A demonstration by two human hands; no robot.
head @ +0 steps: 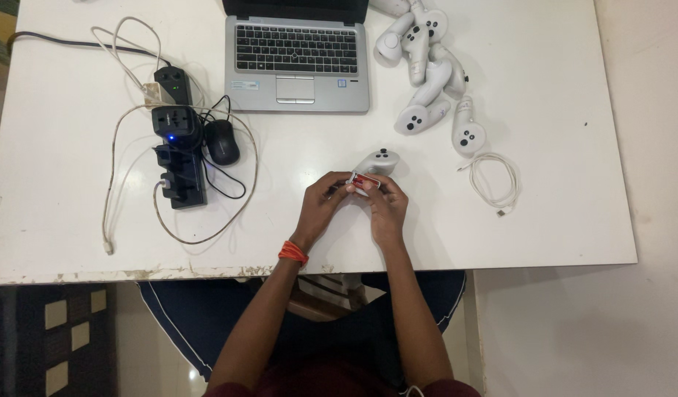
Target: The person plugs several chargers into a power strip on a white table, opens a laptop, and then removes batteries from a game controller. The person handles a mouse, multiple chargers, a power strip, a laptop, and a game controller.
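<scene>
Left hand: over the table at centre, fingers curled in, fingertips pinched on the near end of the white controller; orange thread band on the wrist.
Right hand: just beside the left, at its 3 o'clock, fingers folded round the handle end of the same controller, holding it.
White controller: gripped between both hands, button end pointing toward 1 o'clock, free of the fingers; a small red part showing at the opened near end, between the fingertips; too small to tell what exactly.
Table: white, worn along the near edge.
Controller pile: several white controllers heaped at 1 o'clock from the hands, well apart from them.
White cable: coiled at 3 o'clock from the hands, near but not touching.
Laptop: open, at 11 o'clock from the hands, keyboard showing.
Black mouse: at 10 o'clock, just beside the power strip.
Power strip: black, at 9 to 10 o'clock, blue light lit, plugs and loose cables around it.
</scene>
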